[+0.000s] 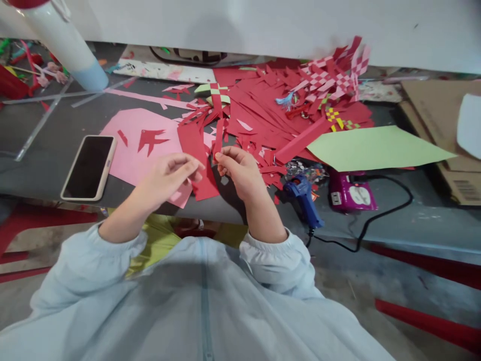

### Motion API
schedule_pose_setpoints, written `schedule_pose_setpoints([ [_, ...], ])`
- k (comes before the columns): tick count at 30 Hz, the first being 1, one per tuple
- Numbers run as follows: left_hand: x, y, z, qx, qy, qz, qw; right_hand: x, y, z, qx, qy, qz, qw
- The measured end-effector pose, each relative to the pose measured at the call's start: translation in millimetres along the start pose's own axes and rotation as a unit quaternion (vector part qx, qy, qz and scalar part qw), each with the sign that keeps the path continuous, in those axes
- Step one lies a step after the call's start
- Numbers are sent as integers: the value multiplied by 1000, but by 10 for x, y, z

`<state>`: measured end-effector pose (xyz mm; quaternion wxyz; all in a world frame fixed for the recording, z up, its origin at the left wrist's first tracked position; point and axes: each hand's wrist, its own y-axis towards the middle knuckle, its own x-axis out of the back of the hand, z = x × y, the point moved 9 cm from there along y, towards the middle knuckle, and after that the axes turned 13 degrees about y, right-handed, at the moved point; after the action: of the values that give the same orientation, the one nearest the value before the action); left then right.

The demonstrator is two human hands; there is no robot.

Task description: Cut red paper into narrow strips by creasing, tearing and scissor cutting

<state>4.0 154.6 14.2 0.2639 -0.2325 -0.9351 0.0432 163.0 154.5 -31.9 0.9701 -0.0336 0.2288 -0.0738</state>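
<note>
Near the table's point(424, 220) front edge, the right hand point(245, 175) pinches the red paper strip point(219, 136) by its end, good for something light and bendy. Can't tell if the left hand point(165, 178) holds anything.

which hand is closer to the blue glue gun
Right. The right hand, pinching a red paper strip, is left of the blue glue gun; the left hand is farther left, over the pink paper.

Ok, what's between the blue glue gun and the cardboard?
In the head view, the purple box and a loop of black cord lie between glue gun and cardboard.
</note>
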Motion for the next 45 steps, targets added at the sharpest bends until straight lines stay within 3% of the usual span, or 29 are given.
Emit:
schedule_pose_setpoints([
  [2, 43, 246, -57, -3, 64, -6, 998, -33, -8, 4, 1, -14, 18, 1000],
  [6, 9, 636, -185, 3, 39, 23, 999, -45, -14, -47, -13, -18, 31, 999],
  [9, 25, 809, -217, -6, -31, 18, 999, -52, -15, -115, -42, -17, 36, 998],
  [14, 143, 966, -71, -6, -133, -29, 991, -61, -14, -108, -39, 14, 26, 999],
  [23, 245, 1037, 105, 5, -199, -82, 976, -116, -103, -26, -19, -6, 68, 997],
  [29, 259, 968, 184, 39, -253, -110, 961, -138, -180, -95, -66, -68, 97, 991],
  [35, 342, 1015, 162, -16, -282, -143, 949, -230, -227, -169, -134, -34, 140, 980],
  [39, 306, 1016, 182, -2, -264, -131, 956, -297, -241, -164, -145, -17, 171, 974],
  [45, 116, 990, 165, 4, -175, -60, 983, -166, -149, -35, -48, 2, 102, 994],
])
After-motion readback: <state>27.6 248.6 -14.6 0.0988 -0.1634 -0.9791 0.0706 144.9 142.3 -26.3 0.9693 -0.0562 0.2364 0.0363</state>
